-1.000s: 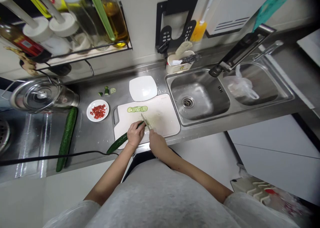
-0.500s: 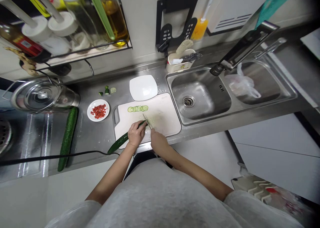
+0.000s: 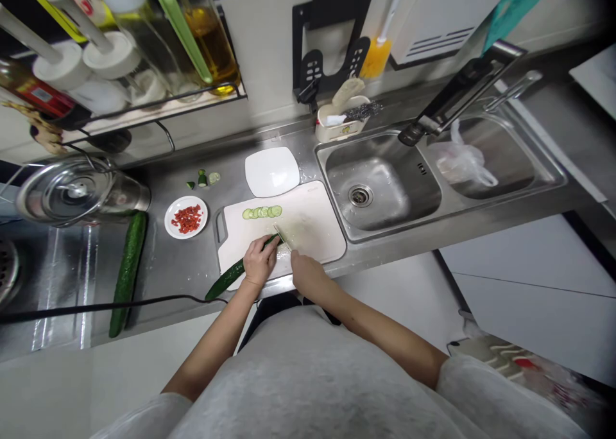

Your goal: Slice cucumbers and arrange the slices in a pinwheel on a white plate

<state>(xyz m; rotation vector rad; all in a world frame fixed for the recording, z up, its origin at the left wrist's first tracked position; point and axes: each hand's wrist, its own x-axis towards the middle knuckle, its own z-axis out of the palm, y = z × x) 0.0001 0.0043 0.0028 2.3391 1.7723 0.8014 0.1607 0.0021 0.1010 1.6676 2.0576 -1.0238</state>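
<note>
My left hand [image 3: 260,259] is closed over a dark green cucumber [image 3: 226,280], pressing it to the white cutting board [image 3: 317,233]. The cucumber lies slantwise, its tail end reaching past the board's lower left corner. In my right hand [image 3: 307,273] is a knife [image 3: 283,239], gripped by the handle, which the fingers hide. Its narrow blade points up and left, right at the cucumber's cut end beside my left fingertips. Several overlapping cucumber slices [image 3: 262,212] form a row higher on the board.
Behind the board sits a white square plate [image 3: 272,171]. A small plate of chopped red pieces [image 3: 187,218] is to the left, near cucumber ends [image 3: 203,178]. A whole cucumber [image 3: 128,275] lies farther left, crossed by a black cable [image 3: 158,300]. The sink [image 3: 385,189] adjoins on the right.
The whole view has shifted slightly with my head. Both hands stay at the cucumber's cut end, and the knife blade has barely moved. The row of slices looks the same.
</note>
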